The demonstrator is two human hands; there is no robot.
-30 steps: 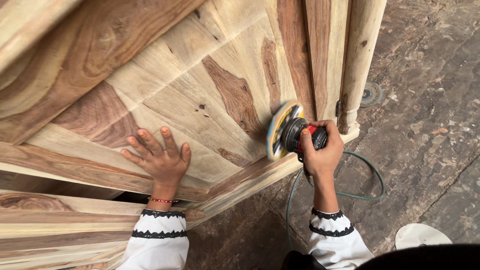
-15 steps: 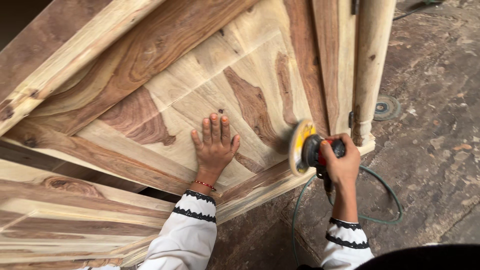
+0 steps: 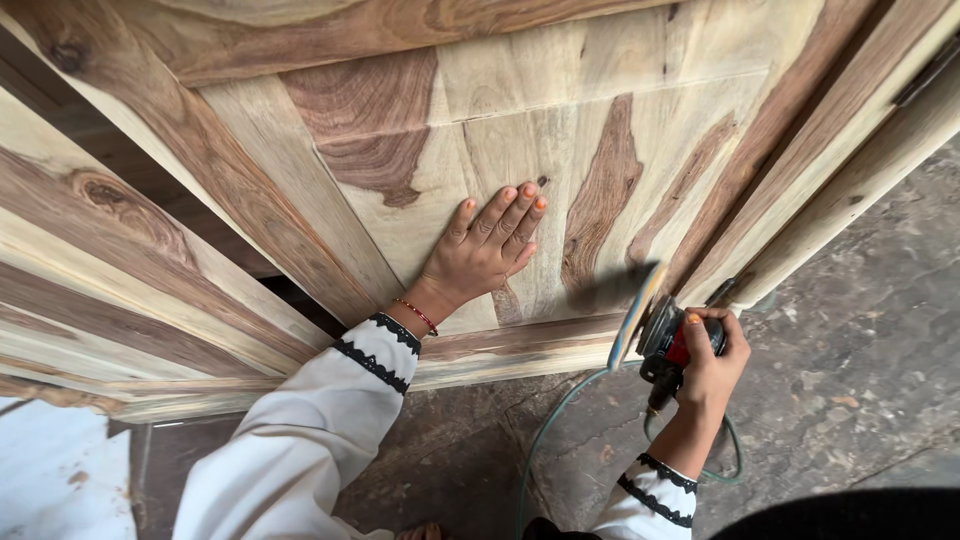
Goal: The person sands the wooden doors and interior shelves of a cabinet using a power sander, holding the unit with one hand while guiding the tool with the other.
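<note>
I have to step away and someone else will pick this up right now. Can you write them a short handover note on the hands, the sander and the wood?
Left hand: flat, fingers spread, pressed on the pale wooden door panel, holding nothing.
Right hand: wrapped around the red and black disc sander, its disc at the panel's lower right edge near the bottom rail.
The sander's green cord trails over the stone floor.
Done: I cannot tell how much of the surface is sanded.
Left: sanding in hand at the lower right corner; the rest of the panel needs checking by eye.
</note>
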